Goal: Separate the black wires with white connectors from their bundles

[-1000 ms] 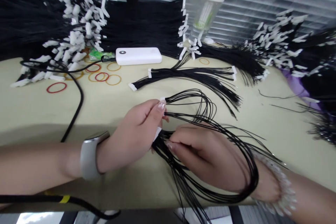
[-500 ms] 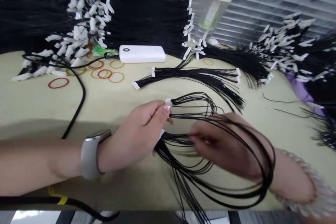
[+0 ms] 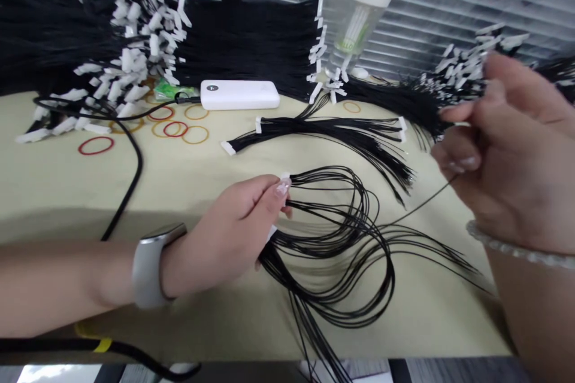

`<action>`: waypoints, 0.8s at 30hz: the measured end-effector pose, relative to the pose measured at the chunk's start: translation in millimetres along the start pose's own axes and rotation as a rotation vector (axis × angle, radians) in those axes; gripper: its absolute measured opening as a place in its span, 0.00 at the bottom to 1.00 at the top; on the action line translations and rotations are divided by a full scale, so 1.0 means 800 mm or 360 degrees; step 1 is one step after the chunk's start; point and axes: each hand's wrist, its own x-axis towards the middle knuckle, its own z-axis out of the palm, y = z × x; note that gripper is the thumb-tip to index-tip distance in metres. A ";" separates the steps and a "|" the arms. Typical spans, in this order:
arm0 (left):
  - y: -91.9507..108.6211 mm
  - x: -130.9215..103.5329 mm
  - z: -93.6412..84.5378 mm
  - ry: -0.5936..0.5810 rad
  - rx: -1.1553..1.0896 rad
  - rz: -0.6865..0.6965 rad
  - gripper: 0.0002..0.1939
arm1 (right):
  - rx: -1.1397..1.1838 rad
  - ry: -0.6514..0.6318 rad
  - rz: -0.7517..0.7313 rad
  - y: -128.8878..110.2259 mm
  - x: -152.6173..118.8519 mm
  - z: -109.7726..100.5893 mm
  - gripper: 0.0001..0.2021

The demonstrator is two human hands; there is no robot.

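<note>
My left hand (image 3: 242, 215) is closed on a wire harness, its thumb pressing a white connector (image 3: 285, 178). From that connector and a second white one below it, black wires (image 3: 350, 233) loop to the right and back, with loose ends over the table. At the right my right hand (image 3: 503, 125) is raised, fingers curled together. A single black wire (image 3: 422, 204) runs from the loops up to its fingers. Behind the left hand lie other black wire harnesses (image 3: 323, 127) with white connectors.
At the back stand piles of black wires with white connectors (image 3: 135, 60). A white power bank (image 3: 240, 94), rubber bands (image 3: 173, 129) and a clear bottle (image 3: 359, 24) lie or stand near them. A black cable (image 3: 130, 191) crosses the left side of the table.
My right hand has moved up and right from the wire loops, a wire trailing to it. The loops have dropped onto the table; my left hand keeps its hold.
</note>
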 end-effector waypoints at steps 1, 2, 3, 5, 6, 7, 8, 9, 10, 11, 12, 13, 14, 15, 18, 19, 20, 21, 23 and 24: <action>0.000 0.000 0.000 -0.0004 -0.0014 -0.0006 0.18 | -0.0132 -0.0127 -0.0077 -0.001 -0.008 0.004 0.11; -0.001 0.000 0.000 -0.0008 -0.0034 -0.0014 0.18 | -0.0295 -0.0259 -0.0160 -0.001 -0.018 0.008 0.08; -0.001 0.000 0.000 -0.0011 -0.0055 -0.0020 0.18 | -0.0494 -0.0384 -0.0244 -0.002 -0.028 0.014 0.06; -0.002 0.001 0.000 -0.0014 -0.0076 -0.0024 0.17 | -0.0734 -0.0567 -0.0360 -0.005 -0.047 0.026 0.05; -0.002 0.001 0.001 -0.0012 -0.0080 -0.0019 0.17 | -0.0823 -0.0661 -0.0455 -0.006 -0.056 0.032 0.05; -0.001 0.001 0.001 -0.0014 -0.0077 -0.0010 0.17 | -0.0882 -0.0746 -0.0557 -0.007 -0.062 0.038 0.04; -0.001 0.001 0.001 -0.0016 -0.0066 0.0002 0.17 | -0.0949 -0.0821 -0.0671 -0.007 -0.068 0.042 0.04; 0.000 0.001 0.001 -0.0020 -0.0051 0.0016 0.17 | -0.1004 -0.0872 -0.0771 -0.007 -0.072 0.046 0.03; 0.000 0.002 0.001 -0.0024 -0.0029 0.0033 0.17 | -0.1036 -0.0895 -0.0838 -0.005 -0.074 0.049 0.03; 0.001 0.002 0.001 -0.0026 -0.0003 0.0051 0.17 | -0.1045 -0.0891 -0.0871 -0.004 -0.076 0.051 0.03; 0.002 0.002 0.000 -0.0022 0.0023 0.0074 0.17 | -0.1059 -0.0872 -0.0894 -0.002 -0.077 0.053 0.03; 0.003 0.002 0.000 -0.0014 0.0043 0.0098 0.17 | -0.1076 -0.0855 -0.0909 -0.001 -0.077 0.054 0.03; 0.004 0.001 0.000 -0.0007 0.0060 0.0122 0.17 | -0.1090 -0.0843 -0.0924 0.000 -0.078 0.055 0.03; 0.005 0.001 0.000 -0.0002 0.0079 0.0142 0.17 | -0.1099 -0.0836 -0.0938 0.001 -0.078 0.055 0.03; 0.008 0.000 -0.001 -0.0008 0.0140 0.0171 0.17 | -0.1110 -0.0836 -0.0954 0.000 -0.080 0.057 0.02; 0.009 -0.001 -0.001 -0.0015 0.0158 0.0178 0.17 | -0.1113 -0.0830 -0.0955 0.000 -0.081 0.058 0.03; 0.010 -0.001 -0.002 -0.0022 0.0169 0.0189 0.17 | -0.1122 -0.0825 -0.0948 -0.001 -0.082 0.059 0.03; 0.010 -0.002 -0.002 -0.0030 0.0175 0.0200 0.17 | -0.1134 -0.0826 -0.0935 -0.001 -0.083 0.060 0.03; 0.012 -0.002 -0.003 -0.0050 0.0175 0.0226 0.16 | -0.1141 -0.0825 -0.0915 -0.001 -0.085 0.063 0.04; 0.012 -0.002 -0.003 -0.0059 0.0169 0.0236 0.16 | -0.1138 -0.0829 -0.0912 -0.001 -0.085 0.064 0.04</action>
